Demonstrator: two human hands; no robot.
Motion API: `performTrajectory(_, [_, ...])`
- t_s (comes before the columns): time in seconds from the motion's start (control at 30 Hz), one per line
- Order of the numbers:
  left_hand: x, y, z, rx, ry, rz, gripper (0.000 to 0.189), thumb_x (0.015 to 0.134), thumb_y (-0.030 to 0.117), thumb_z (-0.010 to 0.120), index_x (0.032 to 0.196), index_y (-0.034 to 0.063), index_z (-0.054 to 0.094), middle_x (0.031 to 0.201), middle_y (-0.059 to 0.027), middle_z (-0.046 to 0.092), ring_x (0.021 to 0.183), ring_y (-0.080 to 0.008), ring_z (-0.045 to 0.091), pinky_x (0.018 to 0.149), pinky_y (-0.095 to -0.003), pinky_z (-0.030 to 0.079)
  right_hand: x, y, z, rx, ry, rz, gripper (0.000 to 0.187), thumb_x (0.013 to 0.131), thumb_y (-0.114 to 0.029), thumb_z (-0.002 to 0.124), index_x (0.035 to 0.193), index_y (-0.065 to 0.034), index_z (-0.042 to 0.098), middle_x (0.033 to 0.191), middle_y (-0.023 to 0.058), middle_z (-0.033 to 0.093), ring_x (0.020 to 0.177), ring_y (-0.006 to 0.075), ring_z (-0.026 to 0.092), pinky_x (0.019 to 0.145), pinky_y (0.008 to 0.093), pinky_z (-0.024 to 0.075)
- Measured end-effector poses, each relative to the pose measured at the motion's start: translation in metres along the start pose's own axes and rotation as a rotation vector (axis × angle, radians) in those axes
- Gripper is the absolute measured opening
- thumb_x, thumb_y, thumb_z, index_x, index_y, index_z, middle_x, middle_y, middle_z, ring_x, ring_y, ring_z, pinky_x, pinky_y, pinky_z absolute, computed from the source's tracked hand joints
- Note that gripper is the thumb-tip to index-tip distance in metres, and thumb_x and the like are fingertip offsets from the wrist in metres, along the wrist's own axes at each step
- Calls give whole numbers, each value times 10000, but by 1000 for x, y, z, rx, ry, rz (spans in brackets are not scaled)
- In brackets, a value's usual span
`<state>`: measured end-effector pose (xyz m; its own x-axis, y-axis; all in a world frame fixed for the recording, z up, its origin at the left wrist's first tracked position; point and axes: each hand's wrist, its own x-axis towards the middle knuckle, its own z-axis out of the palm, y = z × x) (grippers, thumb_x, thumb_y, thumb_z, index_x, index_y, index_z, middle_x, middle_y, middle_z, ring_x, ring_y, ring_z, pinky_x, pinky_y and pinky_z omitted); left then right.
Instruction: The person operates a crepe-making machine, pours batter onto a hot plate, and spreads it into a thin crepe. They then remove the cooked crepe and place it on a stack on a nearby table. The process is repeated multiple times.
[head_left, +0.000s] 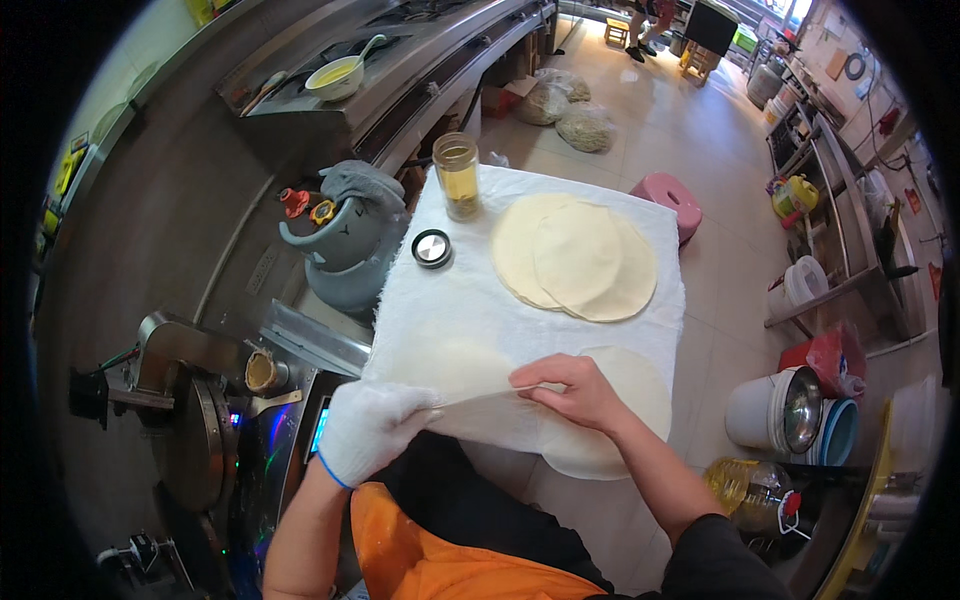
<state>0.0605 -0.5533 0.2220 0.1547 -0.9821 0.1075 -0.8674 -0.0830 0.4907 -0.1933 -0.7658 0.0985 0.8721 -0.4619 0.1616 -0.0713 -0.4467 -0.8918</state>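
Observation:
My left hand (379, 427), in a white knit glove with a blue cuff edge, pinches one side of a thin, translucent dough sheet (484, 420). My bare right hand (570, 390) pinches the sheet's other side between thumb and fingers, so it hangs stretched between both hands over the near edge of the cloth-covered table (465, 300). Partly behind my right hand and forearm lie pale round flatbreads (585, 457), overhanging the near edge. Farther back, several overlapping round flatbreads (577, 255) lie flat on the white cloth.
An open jar of yellow liquid (457, 180) and its lid (431, 248) stand at the table's left. Beyond is a gas cylinder (349, 255); nearer, a round-plated metal machine (195, 435). A pink stool (671, 201), buckets (765, 412) and an oil bottle (750, 491) are right. Far back, a person (649, 30) stands.

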Motion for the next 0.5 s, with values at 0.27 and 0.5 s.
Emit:
performTrajectory(0.27, [135,-4,-5,-304,-101,-63,243,932,221,907,976,-11,849,742,-109,753,702,-60,705,668,-300,581,26,-11,-94,307,194,362,172,1084,-77,733,1182,29,827,1058,36,829,930,94,740,847,274,604])
performTrajectory(0.5, [239,-17,14,-256,308,351,178,945,77,871,1111,14,867,942,-99,851,862,-115,772,829,-298,622,89,-8,-176,152,474,-115,231,1092,10,668,1277,63,795,1119,89,841,1023,134,787,946,291,627])
